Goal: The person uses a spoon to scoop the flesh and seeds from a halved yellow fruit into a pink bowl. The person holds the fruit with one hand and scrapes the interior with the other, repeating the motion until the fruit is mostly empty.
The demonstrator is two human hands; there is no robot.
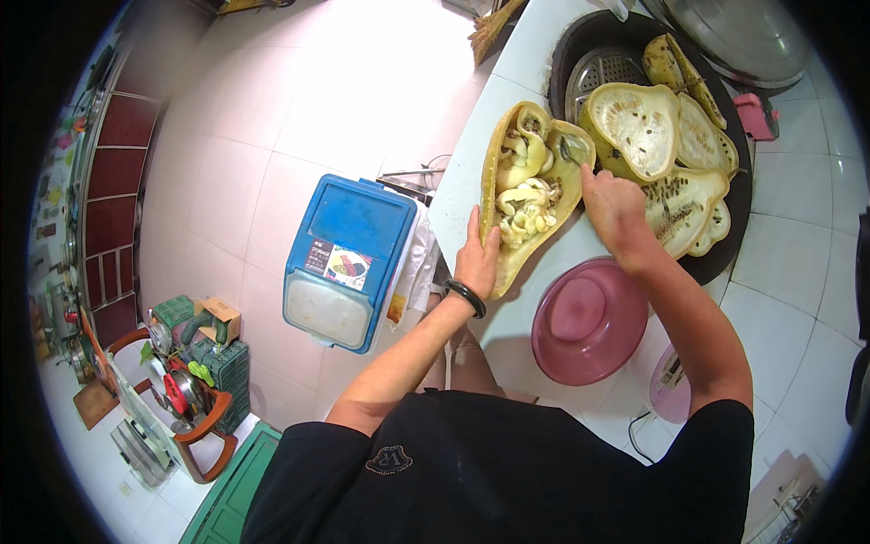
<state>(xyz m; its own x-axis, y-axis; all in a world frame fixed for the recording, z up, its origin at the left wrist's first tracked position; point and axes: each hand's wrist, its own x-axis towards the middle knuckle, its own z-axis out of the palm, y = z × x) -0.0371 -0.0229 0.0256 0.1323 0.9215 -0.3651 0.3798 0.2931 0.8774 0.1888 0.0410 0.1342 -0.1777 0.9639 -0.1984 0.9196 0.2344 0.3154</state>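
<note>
A long gourd half (506, 272) lies hollow side up on the white tiled counter (459, 163), with loosened pale pulp (523, 217) and dark seeds inside. My left hand (477, 262), below a dark bangle, grips its left rim. In my right hand (615, 204) is a metal spoon (567, 151), its bowl against the inner wall near the right rim; my fist hides most of the handle. Close by on the right, several cut gourd pieces (632, 122) are piled in a large black wok (564, 51), partly over a perforated metal steamer plate (608, 68).
A pink plastic basin (554, 360) stands below my right forearm. Beyond the wok rests a large metal lid (741, 34), near a small pink object (751, 115). A blue-lidded storage box (353, 204) sits left of the counter. A broom (493, 30) is at the far end.
</note>
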